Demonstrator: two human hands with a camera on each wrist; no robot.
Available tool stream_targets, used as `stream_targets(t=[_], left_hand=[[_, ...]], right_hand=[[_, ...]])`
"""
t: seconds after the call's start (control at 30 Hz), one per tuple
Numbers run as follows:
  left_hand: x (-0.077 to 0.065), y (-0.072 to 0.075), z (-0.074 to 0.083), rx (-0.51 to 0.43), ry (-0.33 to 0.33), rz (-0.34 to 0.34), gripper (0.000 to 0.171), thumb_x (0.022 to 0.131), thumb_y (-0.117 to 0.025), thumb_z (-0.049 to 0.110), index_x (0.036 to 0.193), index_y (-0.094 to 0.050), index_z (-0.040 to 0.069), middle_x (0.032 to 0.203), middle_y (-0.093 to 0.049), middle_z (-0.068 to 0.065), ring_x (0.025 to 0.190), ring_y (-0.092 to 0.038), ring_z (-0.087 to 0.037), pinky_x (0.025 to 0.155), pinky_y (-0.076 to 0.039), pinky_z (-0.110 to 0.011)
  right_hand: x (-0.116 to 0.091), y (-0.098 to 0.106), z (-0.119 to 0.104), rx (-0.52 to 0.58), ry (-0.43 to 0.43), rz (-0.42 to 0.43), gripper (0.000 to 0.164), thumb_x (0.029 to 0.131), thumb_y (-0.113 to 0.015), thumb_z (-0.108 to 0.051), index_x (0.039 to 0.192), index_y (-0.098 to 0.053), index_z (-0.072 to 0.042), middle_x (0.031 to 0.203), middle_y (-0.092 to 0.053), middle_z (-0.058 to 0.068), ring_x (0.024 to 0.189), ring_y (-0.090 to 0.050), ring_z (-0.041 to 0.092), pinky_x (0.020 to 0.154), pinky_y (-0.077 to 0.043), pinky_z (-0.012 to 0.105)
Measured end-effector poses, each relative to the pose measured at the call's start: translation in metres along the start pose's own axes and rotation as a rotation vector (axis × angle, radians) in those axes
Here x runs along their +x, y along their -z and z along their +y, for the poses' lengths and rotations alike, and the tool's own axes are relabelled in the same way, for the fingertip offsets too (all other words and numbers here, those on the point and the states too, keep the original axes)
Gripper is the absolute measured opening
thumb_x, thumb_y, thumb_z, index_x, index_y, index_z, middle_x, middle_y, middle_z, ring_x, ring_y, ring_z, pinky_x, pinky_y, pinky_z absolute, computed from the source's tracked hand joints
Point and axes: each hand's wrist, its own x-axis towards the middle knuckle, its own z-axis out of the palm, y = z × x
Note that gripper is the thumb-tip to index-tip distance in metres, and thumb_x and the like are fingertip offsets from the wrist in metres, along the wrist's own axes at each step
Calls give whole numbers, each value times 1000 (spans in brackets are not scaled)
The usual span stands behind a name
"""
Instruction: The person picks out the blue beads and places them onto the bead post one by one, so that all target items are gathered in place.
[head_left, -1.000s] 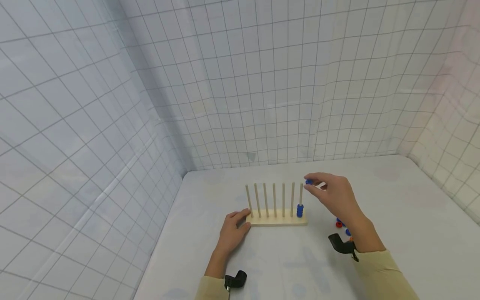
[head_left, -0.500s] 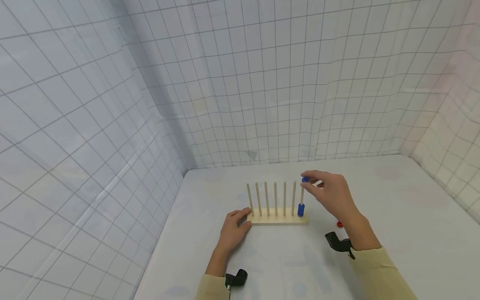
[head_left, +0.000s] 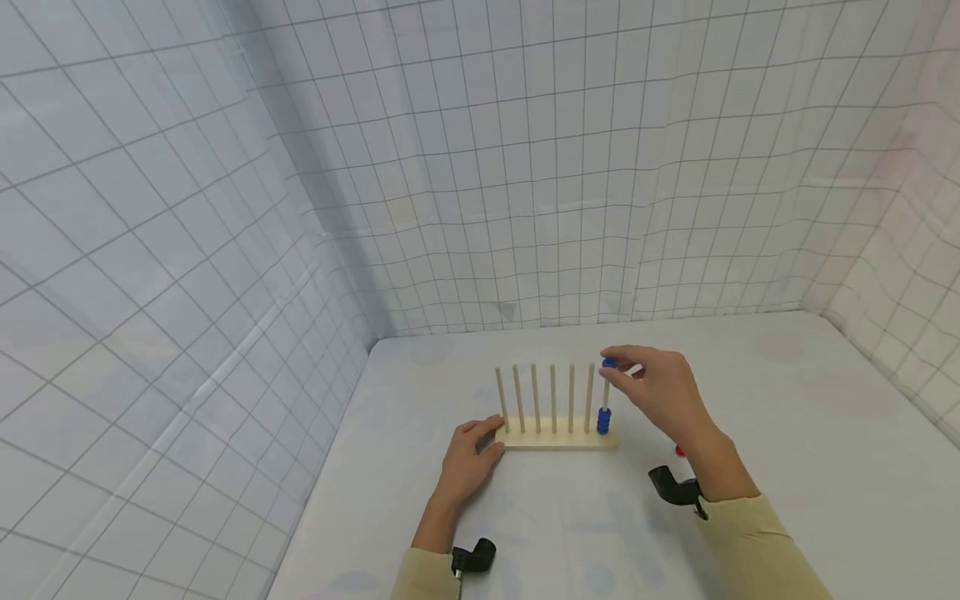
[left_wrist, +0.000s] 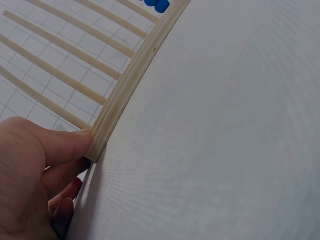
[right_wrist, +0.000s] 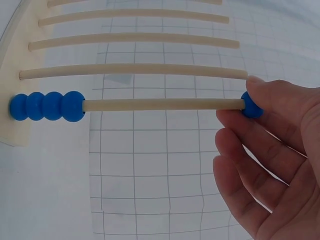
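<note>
Right wrist view: my right hand [right_wrist: 285, 140] pinches a blue bead [right_wrist: 253, 106] between thumb and fingers at the tip of the rightmost peg [right_wrist: 162, 104], the remaining fingers loosely bent beside it. Four more blue beads [right_wrist: 47, 106] sit stacked at the foot of that peg. From my head camera, the seven-peg wooden abacus [head_left: 557, 442] stands upright on the white table [head_left: 555, 517], and my left hand [head_left: 463, 462] grips its left end, thumb in front, fingers behind. One red bead [head_left: 679, 451] lies near my right wrist, partly hidden.
</note>
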Motion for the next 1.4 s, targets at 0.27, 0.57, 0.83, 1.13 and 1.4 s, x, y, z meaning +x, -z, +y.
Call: stream_targets(t=[0.27,0.57,0.83,1.13,1.4], left_hand=[[0,-1,0,3,11,2,38,92,-72,14,129,-70,14,134,-62,-8,127,-48,-34,101,-39,-60],[1,-2,-1,3,16,4,38,91,-72,14,129,-70,14,133,-62,-8,127,-49,-35,101,-39,-60],[1,-2,-1,0,10,4,38,91,-72,14,129,-70,14,133,-62,-8,126,-49,-34,100,-39,-60],[1,-2,0,0,20,4,38,91,-73,15,130,-70,15,131,-61,-10,126,-49,-35,100,-40,-61],[0,-2,0,-1,25,3,39,92,-72,15,130,-69,15,133,-61,-10,127,-49,-34,100,-39,-60]], right_hand=[[-2,-3,3,12,-6,-7,25,91,-77,-25,114,-76,-16,94,-73,-4,78,-70,17,68,-56,37],[-3,-5,4,34,-17,-21,26,92,-76,-25,116,-76,-16,95,-74,-3,78,-70,18,67,-56,38],[-4,-6,7,33,-31,-32,28,92,-75,-27,117,-76,-15,95,-74,-3,80,-70,17,69,-57,38],[-6,-7,7,42,-51,-47,28,93,-75,-27,118,-75,-14,95,-73,-2,80,-71,22,68,-57,40],[-8,-8,8,30,-67,-58,28,93,-74,-28,118,-75,-15,96,-74,-1,81,-71,21,69,-57,40]])
